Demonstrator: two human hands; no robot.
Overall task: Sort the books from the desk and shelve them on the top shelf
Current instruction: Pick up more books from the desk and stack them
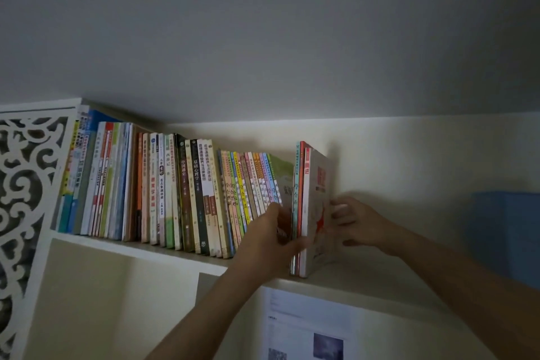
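Right of center in the frame, on the top shelf (365, 278), I've got a small bunch of books (309, 213) standing upright, a little apart from the long row of books (181, 190) that leans off toward the left. My left hand (271, 231) is curled round the bunch's near edge on the row side, thumb across the spines, and my right hand (355, 221) has bent fingers pressed against the outer cover, so the bunch is clamped between both hands. Looks like I'm mid-shelving; next I'd guess I need to slide these left to close the gap with the leaning ones without tipping them. Lower down there's a sheet of paper (306, 327) on the wall, and a carved white panel (26, 199) at far left.
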